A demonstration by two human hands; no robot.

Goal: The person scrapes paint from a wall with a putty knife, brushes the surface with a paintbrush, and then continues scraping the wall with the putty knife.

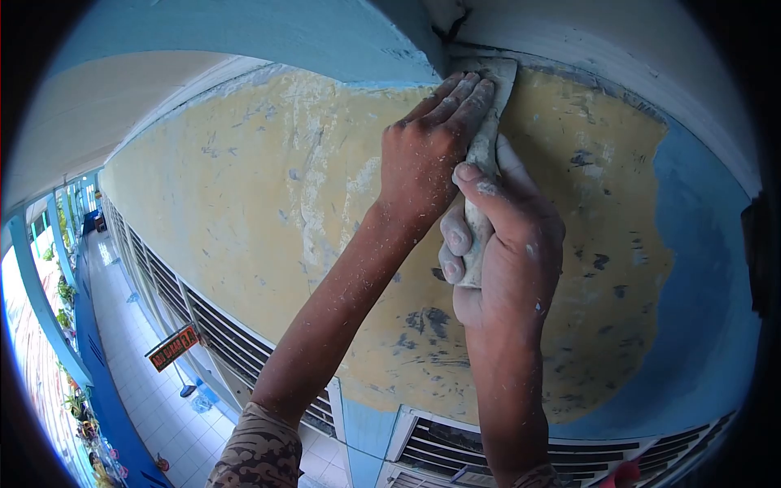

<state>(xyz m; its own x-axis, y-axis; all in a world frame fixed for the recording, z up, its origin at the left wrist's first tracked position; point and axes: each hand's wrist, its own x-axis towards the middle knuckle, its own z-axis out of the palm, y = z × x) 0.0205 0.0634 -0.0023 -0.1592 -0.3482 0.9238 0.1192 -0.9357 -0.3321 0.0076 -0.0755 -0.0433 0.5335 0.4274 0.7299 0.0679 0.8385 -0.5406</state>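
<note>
A paint scraper [502, 89] with a wide, dirty metal blade is pressed up into the corner where the wall, the blue beam and the ceiling meet. My right hand [517, 236] is wrapped around its handle, thumb on top. Dust coats those fingertips. My left hand [427, 150] lies against the blade with its fingers stretched out flat; its thumb is hidden. Behind both hands, the wall [350, 203] shows yellow paint with scraped pale and grey patches. Paint flecks dot both forearms.
A blue beam [244, 37] runs overhead at upper left. Louvred windows [228, 350] line the wall below, with a hanging sign [173, 348] beside them. At left, a tiled walkway [138, 366] runs past a railing with potted plants [85, 415].
</note>
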